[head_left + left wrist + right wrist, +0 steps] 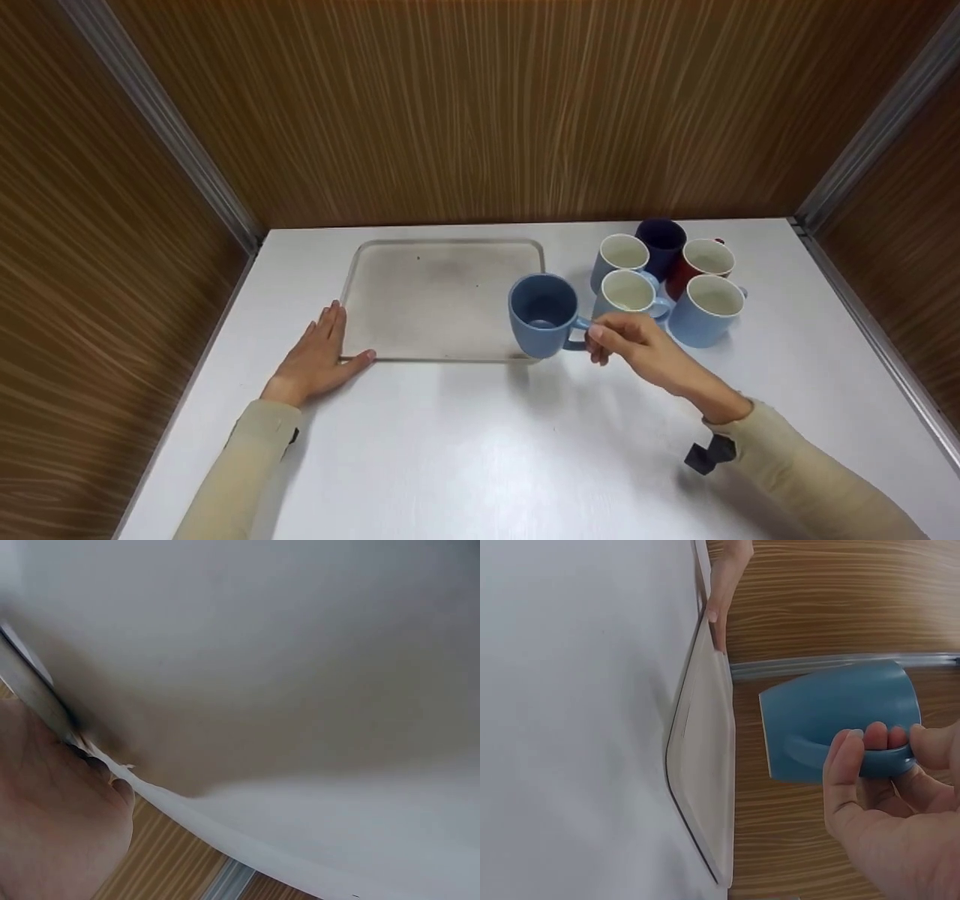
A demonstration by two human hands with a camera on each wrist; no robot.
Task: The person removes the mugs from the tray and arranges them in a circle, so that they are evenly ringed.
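Observation:
My right hand [634, 345] grips a blue mug [541, 319] by its handle, holding it raised above the right front corner of a pale rectangular tray [442, 300]. The mug looks empty inside. In the right wrist view, the fingers of the right hand [900, 802] curl round the handle of the mug [832, 720]. At the tray's left front corner, my left hand [316, 356] lies with straight fingers along the edge and the thumb at the front rim. The left wrist view shows part of the left hand [60, 810] against the tray's edge [34, 682].
Several mugs stand close together right of the tray: light blue ones [705, 319], a dark blue one [661, 244] and a red one [684, 276]. Wood-grain panels [525, 112] enclose the white table [465, 465] at the back and both sides.

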